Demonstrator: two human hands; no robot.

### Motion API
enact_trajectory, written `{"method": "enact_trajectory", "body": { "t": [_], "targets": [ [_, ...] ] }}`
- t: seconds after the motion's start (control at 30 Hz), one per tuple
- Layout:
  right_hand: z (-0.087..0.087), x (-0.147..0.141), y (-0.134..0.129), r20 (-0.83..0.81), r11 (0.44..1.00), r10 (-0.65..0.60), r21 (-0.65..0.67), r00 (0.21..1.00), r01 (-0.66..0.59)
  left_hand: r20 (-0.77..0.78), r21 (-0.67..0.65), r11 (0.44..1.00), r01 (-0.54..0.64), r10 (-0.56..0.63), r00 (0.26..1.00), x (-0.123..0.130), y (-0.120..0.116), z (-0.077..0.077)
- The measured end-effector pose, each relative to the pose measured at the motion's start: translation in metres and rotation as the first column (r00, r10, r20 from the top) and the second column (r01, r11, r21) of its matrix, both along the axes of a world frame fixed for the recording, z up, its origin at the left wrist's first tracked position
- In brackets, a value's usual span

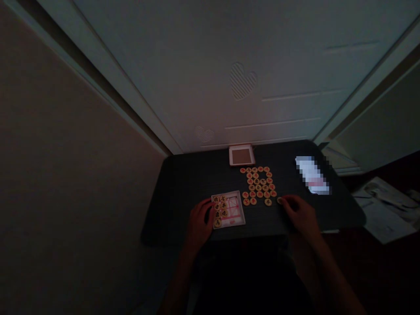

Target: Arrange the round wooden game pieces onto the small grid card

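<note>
My left hand [199, 222] is at the left side of a shallow white box [242, 210], its fingers curved around the edge. Inside the box, several round xiangqi pieces [224, 213] with dark characters stand in two columns at the left, over a pink printed pattern. My right hand [301, 214] has thumb and fingers closed on a single xiangqi piece [280, 200] at the tabletop, right of the others. Between the hands, several more pieces [260, 194], most with red characters and some dark, lie in loose rows.
The dark table [177, 188] stands against a pale panel with heart reliefs [243, 82]. At its back edge lies a white-rimmed lid or tray [242, 156] with a brown middle. A bright, pixelated flat object [311, 175] rests at the right. Papers [387, 214] are beyond the right edge.
</note>
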State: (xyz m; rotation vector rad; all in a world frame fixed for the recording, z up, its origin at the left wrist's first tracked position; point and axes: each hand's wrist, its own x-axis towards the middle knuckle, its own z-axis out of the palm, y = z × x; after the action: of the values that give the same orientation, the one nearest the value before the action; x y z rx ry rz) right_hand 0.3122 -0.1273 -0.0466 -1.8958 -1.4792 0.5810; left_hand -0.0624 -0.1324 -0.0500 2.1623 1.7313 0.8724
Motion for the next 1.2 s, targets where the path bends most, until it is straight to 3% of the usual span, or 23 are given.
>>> {"method": "enact_trajectory", "body": {
  "t": [0.9,1.2],
  "targets": [
    [-0.008,-0.006,-0.004,0.126,0.981,-0.006,0.195,0.992,-0.019,0.083,-0.01,1.0,-0.011,0.012,0.996,0.001,0.002,0.001],
    [-0.013,-0.007,-0.005,0.139,0.974,0.007,0.223,0.99,-0.038,0.153,-0.088,0.991,-0.096,0.109,0.982,-0.002,0.002,-0.002]
  ]
}}
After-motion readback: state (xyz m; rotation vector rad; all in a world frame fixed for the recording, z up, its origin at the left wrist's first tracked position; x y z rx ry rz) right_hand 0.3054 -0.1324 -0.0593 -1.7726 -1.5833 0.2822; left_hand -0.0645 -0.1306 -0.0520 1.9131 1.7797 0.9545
